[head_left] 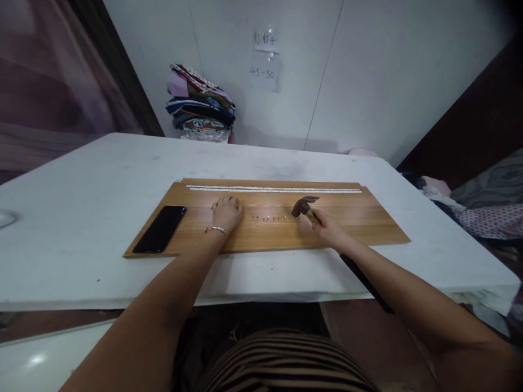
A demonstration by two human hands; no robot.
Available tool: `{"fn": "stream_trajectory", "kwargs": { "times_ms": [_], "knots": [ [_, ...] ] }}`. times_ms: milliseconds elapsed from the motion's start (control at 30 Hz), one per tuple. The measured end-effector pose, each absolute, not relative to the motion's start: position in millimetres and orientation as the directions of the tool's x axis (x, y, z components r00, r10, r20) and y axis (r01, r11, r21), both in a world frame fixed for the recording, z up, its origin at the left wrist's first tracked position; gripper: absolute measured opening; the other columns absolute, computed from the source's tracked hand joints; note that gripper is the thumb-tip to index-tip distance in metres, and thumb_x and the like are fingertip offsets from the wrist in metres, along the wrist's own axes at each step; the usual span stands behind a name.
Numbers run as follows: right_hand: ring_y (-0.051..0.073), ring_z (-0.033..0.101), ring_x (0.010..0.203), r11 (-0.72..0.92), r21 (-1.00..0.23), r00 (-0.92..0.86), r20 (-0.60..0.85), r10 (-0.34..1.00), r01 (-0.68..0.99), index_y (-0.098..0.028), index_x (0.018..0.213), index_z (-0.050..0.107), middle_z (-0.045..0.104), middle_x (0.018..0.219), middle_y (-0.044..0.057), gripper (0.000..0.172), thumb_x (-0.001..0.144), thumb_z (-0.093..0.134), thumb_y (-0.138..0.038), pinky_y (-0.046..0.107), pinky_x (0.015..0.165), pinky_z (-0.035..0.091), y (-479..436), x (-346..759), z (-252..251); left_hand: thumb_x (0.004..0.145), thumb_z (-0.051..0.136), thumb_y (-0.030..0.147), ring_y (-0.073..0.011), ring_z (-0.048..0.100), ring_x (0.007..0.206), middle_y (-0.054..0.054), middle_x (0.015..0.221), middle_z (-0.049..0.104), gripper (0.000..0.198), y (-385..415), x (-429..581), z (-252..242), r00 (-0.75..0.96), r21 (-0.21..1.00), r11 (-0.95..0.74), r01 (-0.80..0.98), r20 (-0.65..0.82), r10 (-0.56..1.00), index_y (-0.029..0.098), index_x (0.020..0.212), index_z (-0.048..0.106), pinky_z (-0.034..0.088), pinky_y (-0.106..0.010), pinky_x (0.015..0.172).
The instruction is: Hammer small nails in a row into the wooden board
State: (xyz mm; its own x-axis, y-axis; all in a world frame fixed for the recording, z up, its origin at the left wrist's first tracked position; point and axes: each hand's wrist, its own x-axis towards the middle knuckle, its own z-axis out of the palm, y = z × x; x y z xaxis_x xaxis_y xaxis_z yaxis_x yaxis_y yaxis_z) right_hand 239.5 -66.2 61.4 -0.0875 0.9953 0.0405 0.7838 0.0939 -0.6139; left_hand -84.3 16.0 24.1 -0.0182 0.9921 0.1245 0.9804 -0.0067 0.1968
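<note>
My right hand (330, 230) is wrapped round a claw hammer (303, 206), gripping it close below the head. Its black handle runs back under my forearm. The hammer head is over the right end of a row of small nails (268, 218), which stand in a wooden board (261, 239). To the left of that row, my left hand (227, 213) rests on the board with its fingers curled in. Whatever those fingers hold, if anything, is hidden. A bracelet circles my left wrist.
A black phone (159, 229) lies on the board's left end. Two white strips (273, 189) run along its far edge. The board lies on a white-covered table (81, 218). Folded clothes (201, 103) are stacked by the wall, under paper signs (265, 72).
</note>
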Motion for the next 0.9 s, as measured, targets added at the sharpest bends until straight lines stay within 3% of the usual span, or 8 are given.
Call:
{"fn": "stream_trajectory", "kwargs": {
  "times_ms": [300,667,900],
  "knots": [
    [0.024,0.066,0.085,0.151,-0.611,-0.126,0.084,0.988,0.777,-0.023,0.111,0.066,0.075,0.094,0.006,0.035,0.079,0.054,-0.016,0.033,0.076,0.050,-64,245,57,0.098,0.039,0.034,-0.0338,0.055,0.129,-0.017,0.137,0.065,0.041,16,-84,23,-0.017,0.187,-0.007,0.982,0.124,0.992,0.017,0.115,0.072,0.042,-0.050,0.106],
    [0.025,0.067,0.088,0.103,-0.597,-0.096,0.045,0.994,0.795,-0.021,0.120,0.066,0.075,0.103,0.008,0.044,0.079,0.051,-0.012,0.035,0.080,0.051,-67,240,65,0.097,0.040,0.034,-0.0342,0.056,0.127,-0.017,0.134,0.066,0.040,16,-84,24,-0.018,0.193,-0.006,0.981,0.127,0.992,0.018,0.114,0.072,0.042,-0.050,0.105],
    [0.027,0.068,0.094,0.099,-0.618,-0.100,0.034,0.994,0.780,-0.023,0.118,0.066,0.076,0.107,0.008,0.040,0.080,0.055,-0.017,0.036,0.082,0.052,-66,238,63,0.097,0.039,0.035,-0.0342,0.056,0.126,-0.017,0.133,0.067,0.040,18,-86,21,-0.021,0.191,-0.005,0.982,0.135,0.991,0.018,0.112,0.072,0.042,-0.049,0.104]
  ]
}}
